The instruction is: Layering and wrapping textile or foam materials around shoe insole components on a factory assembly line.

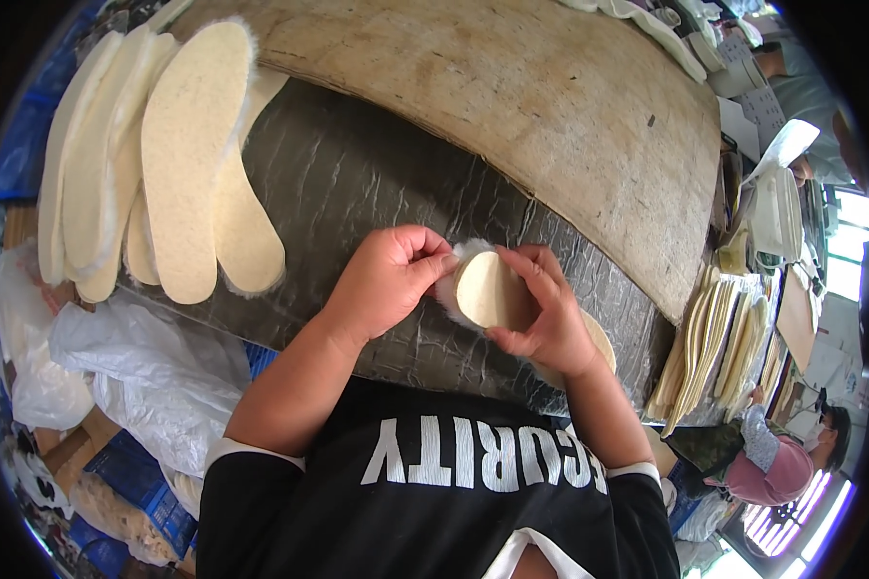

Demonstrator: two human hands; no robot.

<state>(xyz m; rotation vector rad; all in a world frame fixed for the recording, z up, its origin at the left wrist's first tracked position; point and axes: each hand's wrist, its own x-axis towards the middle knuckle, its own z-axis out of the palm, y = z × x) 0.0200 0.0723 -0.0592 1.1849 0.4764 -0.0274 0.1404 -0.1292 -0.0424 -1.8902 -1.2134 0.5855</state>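
A cream insole (490, 291) with a fluffy white fleece edge is held over the dark worktable in front of me. My right hand (553, 309) grips it from the right, with the thumb below and the fingers along the top. A cream end of insole (600, 342) shows past that hand; whether it is the same piece I cannot tell. With thumb and forefinger together, my left hand (393, 273) pinches the fleece at the insole's left edge. Several similar insoles (191, 159) lie overlapping at the left of the table, felt side up.
A large worn brown board (512, 87) covers the table's far side. At the right stands a row of stacked cream insoles (697, 347). Clear plastic bags (150, 352) and a blue crate (150, 487) are at the lower left. Another person (772, 458) is at the far right.
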